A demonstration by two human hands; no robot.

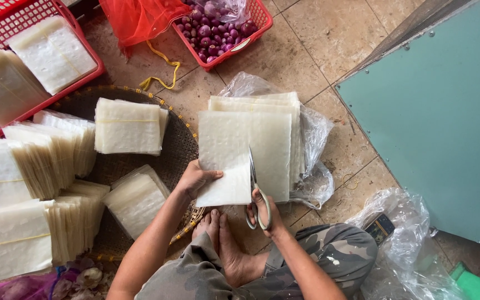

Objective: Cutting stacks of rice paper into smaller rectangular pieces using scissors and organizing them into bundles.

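My left hand [194,179] grips the left edge of a thin stack of white translucent square sheets [234,150]. My right hand [263,210] holds a pair of scissors [253,180] with pale handles, its blades running up into the sheets near their middle. The sheets being cut lie over a taller stack of the same sheets [284,108] on a clear plastic bag [315,133] on the tiled floor. My bare feet [226,241] rest just below the sheets.
A round woven tray [179,144] at left holds several bundled stacks of cut sheets [128,126]. A red basket [93,66] holds more stacks. Another red basket [254,30] holds small purple onions. A green panel [445,111] stands at right, with a crumpled plastic bag [406,233] beneath.
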